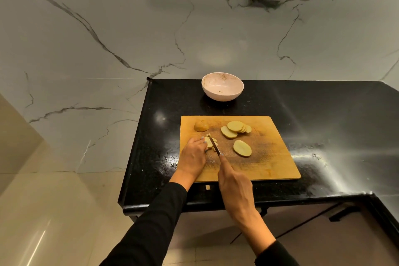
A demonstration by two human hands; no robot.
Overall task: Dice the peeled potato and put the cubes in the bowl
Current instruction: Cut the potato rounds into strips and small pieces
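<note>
Right hand (234,181) gripping knife (214,145), blade down on potato strips (210,141) at left side of cutting board (269,157). Left hand (193,153) pinning strips, fingers curled. Uncut slices (235,129) mid-board, end piece (201,125) at far-left corner. Bowl (222,86) behind board on black table (323,114). One cube (207,187) off board, near edge.

One head-worn wide-angle view looks forward and steeply down over a wooden cutting board (265,157) on a black countertop (323,119), marble wall (129,39) behind.
</note>
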